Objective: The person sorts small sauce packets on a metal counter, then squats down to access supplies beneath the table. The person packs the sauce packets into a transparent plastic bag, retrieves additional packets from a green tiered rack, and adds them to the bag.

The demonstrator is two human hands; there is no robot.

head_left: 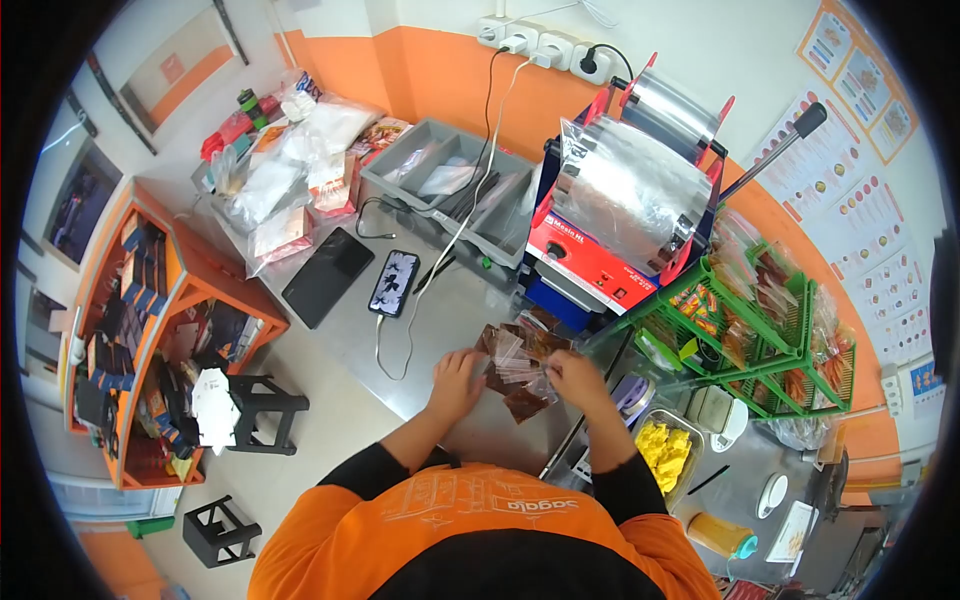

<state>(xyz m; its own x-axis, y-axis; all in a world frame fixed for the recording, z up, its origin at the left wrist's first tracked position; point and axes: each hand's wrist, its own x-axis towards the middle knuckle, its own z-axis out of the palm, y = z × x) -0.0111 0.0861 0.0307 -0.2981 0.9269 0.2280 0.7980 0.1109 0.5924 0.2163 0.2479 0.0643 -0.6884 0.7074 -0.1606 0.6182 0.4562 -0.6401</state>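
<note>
A loose pile of small clear plastic sachets [516, 362] lies on the metal table in front of me, several with dark brown contents. One brown sachet [525, 404] sits at the near edge of the pile. My left hand [458, 384] is at the pile's left side, its fingers curled in towards the sachets; what is in them is hidden. On the right, my right hand [577, 379] is closed in a pinch beside the pile, and what it grips is too small to name.
A lit phone [393, 283] on a white cable and a black tablet-like slab [328, 277] lie to the left. Behind stand a grey divided bin [400, 205] and a red-blue sealing machine [590, 262]. Green baskets [770, 385] and a container of yellow packets [690, 474] stand right.
</note>
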